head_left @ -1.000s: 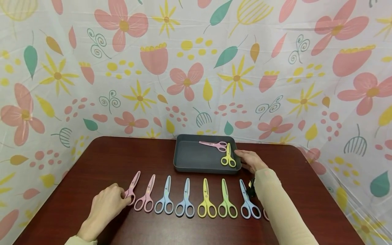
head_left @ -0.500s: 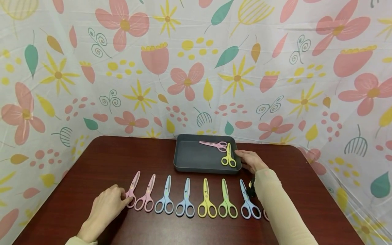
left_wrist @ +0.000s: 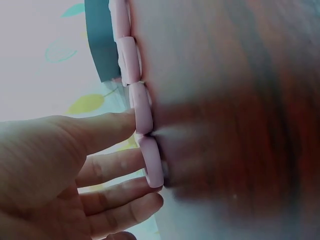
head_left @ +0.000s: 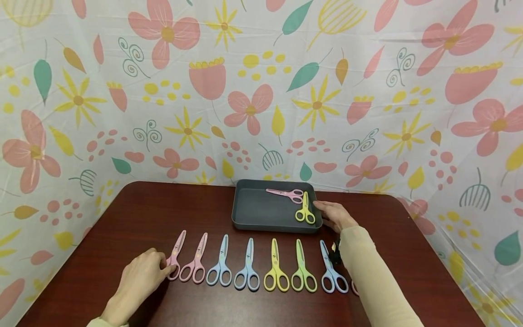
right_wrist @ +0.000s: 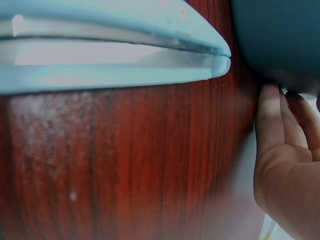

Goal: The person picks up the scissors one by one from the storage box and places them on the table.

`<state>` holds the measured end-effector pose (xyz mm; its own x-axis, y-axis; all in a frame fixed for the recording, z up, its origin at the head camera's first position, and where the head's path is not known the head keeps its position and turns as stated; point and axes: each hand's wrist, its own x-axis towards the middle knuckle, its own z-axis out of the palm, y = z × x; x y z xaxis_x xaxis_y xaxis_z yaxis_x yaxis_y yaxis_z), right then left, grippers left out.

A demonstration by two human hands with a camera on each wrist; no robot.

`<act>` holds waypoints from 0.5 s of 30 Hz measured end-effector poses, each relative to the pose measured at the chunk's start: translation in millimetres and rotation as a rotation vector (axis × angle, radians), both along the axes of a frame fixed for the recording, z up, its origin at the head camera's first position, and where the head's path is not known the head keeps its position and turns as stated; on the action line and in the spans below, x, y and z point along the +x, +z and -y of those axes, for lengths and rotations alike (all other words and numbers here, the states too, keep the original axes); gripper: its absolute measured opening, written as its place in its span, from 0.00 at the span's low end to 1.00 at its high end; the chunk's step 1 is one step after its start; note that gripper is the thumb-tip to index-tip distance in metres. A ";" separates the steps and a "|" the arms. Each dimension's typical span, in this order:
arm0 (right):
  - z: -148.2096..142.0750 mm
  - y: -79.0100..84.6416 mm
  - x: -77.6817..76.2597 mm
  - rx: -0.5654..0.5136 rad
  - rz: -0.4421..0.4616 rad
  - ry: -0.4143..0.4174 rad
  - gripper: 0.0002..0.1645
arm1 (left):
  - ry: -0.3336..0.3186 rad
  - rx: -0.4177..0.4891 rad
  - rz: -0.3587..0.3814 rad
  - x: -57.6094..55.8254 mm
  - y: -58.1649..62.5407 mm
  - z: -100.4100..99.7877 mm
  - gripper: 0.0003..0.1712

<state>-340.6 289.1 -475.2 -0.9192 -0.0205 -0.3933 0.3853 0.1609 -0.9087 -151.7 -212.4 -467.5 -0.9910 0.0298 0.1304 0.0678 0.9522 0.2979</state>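
Note:
In the head view my left hand [head_left: 140, 274] is at the handles of the leftmost pink scissors [head_left: 176, 254]. The left wrist view shows the thumb against one pink handle loop [left_wrist: 143, 107] and fingers around the other, pinching the handles. These scissors lie on the table, blades pointing away. My right hand [head_left: 336, 215] touches the right side of the dark grey tray [head_left: 261, 226], its fingers fairly straight in the right wrist view. Inside the tray lie pink scissors [head_left: 288, 194] and yellow scissors [head_left: 304, 211].
A row of scissors lies before the tray: pink [head_left: 194, 263], blue [head_left: 221, 263], another blue [head_left: 247, 268], yellow [head_left: 275, 268], green [head_left: 301, 268] and blue [head_left: 330, 272]. The right sleeve [head_left: 372, 272] partly hides another pink handle [head_left: 354, 287]. A flowered curtain [head_left: 253, 91] hangs behind the table.
The leftmost pink scissors have shifted and turned slightly under my left hand, their tips moving a little left. My right hand and the tray stay in place.

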 end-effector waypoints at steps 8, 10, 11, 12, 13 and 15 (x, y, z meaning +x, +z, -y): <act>-0.3 -0.9 -0.1 0.002 0.001 0.000 0.36 | -0.003 0.002 0.003 3.9 1.3 -1.0 0.18; -0.4 -0.9 0.1 0.006 -0.004 0.005 0.37 | -0.004 0.002 0.005 4.4 1.0 -1.1 0.18; -0.4 -1.0 0.1 0.006 -0.004 0.004 0.37 | -0.004 0.003 0.005 4.4 0.8 -1.1 0.19; -0.3 -1.1 0.0 0.007 -0.002 0.002 0.37 | -0.004 0.003 0.004 4.5 0.5 -1.2 0.19; -0.3 -1.2 0.2 0.008 -0.003 0.003 0.37 | -0.004 0.004 0.004 4.8 0.2 -1.1 0.19; 0.0 -1.4 0.7 0.008 -0.004 0.008 0.37 | -0.001 0.002 0.005 5.4 -0.3 -1.2 0.19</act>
<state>-340.0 289.1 -476.7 -0.9206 -0.0242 -0.3898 0.3803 0.1715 -0.9088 -146.2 -211.2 -467.8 -0.9916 0.0309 0.1260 0.0678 0.9514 0.3005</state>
